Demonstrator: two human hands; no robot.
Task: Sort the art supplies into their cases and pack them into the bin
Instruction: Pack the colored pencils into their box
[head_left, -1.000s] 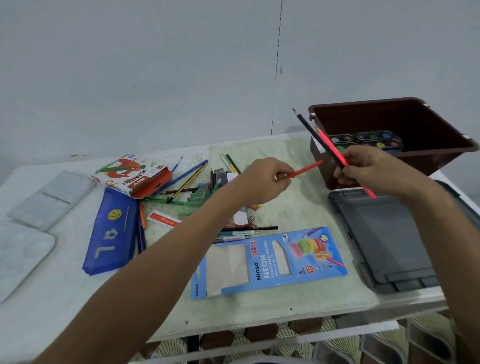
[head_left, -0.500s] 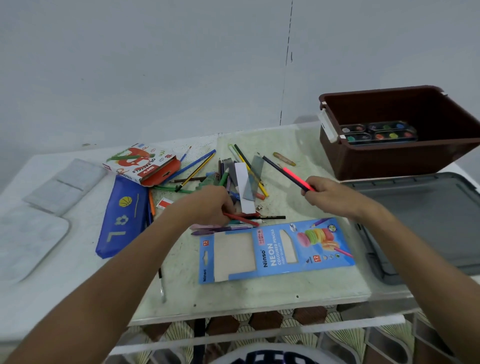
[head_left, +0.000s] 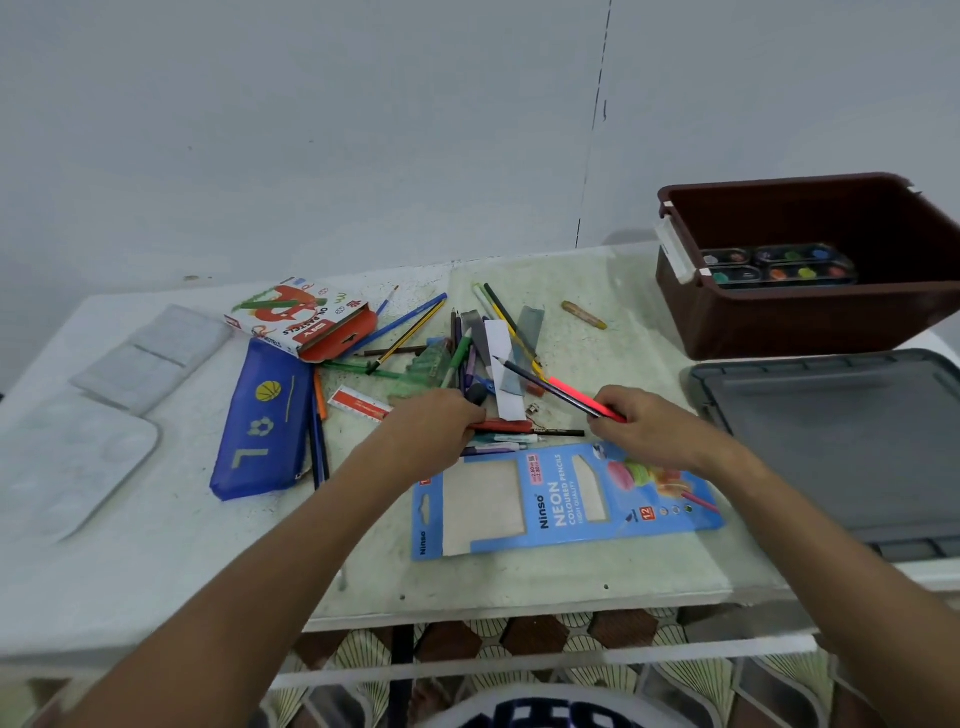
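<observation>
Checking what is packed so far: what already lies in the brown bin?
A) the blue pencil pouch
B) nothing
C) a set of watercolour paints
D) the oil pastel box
C: the paint set with its coloured pans lies inside the brown bin.

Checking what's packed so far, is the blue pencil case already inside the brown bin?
No, the blue pencil case lies on the table; the brown bin shows only a paint set.

The pencil box lies before the loose pencils, with the bin far right, behind its lid.
</observation>
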